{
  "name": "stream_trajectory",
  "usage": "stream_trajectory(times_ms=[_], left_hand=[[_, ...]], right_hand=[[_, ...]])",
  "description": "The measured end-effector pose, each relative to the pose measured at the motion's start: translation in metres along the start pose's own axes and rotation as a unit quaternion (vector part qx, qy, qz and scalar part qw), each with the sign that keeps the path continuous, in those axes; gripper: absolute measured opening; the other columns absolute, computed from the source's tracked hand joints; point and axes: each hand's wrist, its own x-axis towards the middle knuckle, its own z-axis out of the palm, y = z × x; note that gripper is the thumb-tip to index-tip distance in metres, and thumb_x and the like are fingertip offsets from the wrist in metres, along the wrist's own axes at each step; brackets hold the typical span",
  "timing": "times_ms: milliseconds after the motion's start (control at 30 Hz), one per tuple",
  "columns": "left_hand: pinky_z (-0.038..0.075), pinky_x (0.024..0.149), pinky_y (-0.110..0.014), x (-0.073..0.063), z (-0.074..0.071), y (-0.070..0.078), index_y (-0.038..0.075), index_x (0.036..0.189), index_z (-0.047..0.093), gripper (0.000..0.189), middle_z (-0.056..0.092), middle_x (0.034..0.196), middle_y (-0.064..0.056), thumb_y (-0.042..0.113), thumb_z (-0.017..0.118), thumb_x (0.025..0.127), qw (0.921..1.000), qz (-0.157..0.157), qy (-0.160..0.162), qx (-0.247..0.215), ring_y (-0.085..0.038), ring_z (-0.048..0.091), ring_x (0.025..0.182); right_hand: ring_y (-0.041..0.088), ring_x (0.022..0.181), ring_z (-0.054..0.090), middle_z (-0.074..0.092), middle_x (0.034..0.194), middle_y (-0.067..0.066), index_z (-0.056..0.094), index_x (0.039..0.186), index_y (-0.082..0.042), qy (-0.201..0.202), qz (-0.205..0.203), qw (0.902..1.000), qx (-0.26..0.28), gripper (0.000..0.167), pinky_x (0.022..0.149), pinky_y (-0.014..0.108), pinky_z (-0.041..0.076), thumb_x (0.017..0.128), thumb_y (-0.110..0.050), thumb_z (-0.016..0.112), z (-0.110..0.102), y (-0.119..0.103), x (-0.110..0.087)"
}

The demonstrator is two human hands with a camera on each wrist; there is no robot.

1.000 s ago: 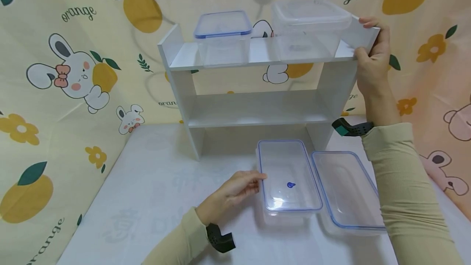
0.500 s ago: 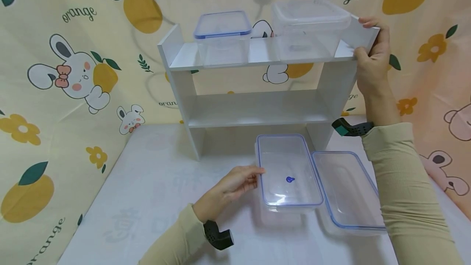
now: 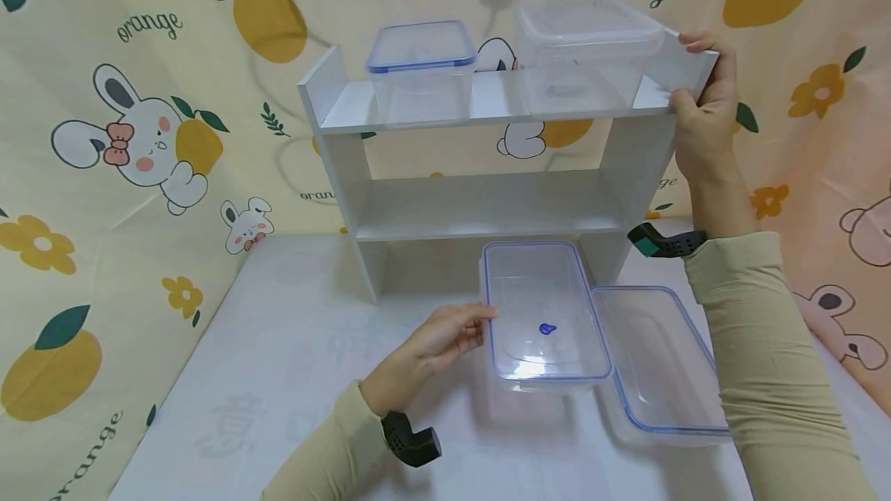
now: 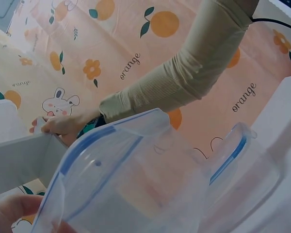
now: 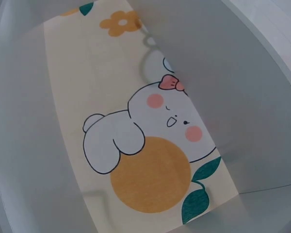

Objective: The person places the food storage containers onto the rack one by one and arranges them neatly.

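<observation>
The left grip (image 3: pixel 442 342) pinches the lidded box (image 3: pixel 543 292) just rightward, likely light, stiff and slick, best held at both sides, while the right grip (image 3: pixel 706 107) clasps the shelf (image 3: pixel 480 206).

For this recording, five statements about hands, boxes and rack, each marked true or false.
The left hand grips the left edge of a blue-rimmed box. True.
The right hand holds the right end of the white rack. True.
Three boxes stand on the rack. False: two, a small box and a large box.
The large box has a blue rim. False: the small box does.
Another box lies right of the gripped one. True.
</observation>
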Motion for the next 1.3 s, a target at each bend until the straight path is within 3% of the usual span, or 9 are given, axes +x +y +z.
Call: stream_trajectory(times_ms=[333,667,1300], left_hand=[[0.049,0.069,-0.013,-0.003,0.003,0.012,-0.014,0.116,0.052,0.032,0.056,0.089,-0.001,0.004,0.056,0.090,0.9997,0.011,0.010,-0.017,-0.007,0.051,0.080],[0.051,0.071,-0.014,-0.008,0.005,0.022,-0.015,0.122,0.049,0.036,0.059,0.089,0.001,0.001,0.052,0.090,0.9990,0.030,-0.008,-0.031,-0.006,0.054,0.080],[0.047,0.069,-0.013,-0.009,0.011,0.040,-0.015,0.129,0.044,0.042,0.056,0.094,-0.002,0.003,0.052,0.092,0.9973,0.055,-0.003,-0.049,-0.009,0.050,0.082]], right_hand=[[0.023,0.131,0.039,0.047,0.134,0.004,0.049,0.113,-0.010,0.001,0.002,1.0000,0.004,0.045,0.119,0.031,0.033,0.082,0.021,0.035,0.000,0.000,0.000],[0.022,0.130,0.038,0.048,0.132,0.002,0.049,0.112,-0.010,-0.005,-0.004,1.0000,-0.001,0.046,0.119,0.032,0.032,0.081,0.021,0.035,0.000,0.000,0.000],[0.023,0.131,0.038,0.048,0.133,0.002,0.049,0.112,-0.011,0.001,0.005,1.0000,0.000,0.046,0.120,0.033,0.032,0.082,0.021,0.035,0.000,-0.001,0.000]])
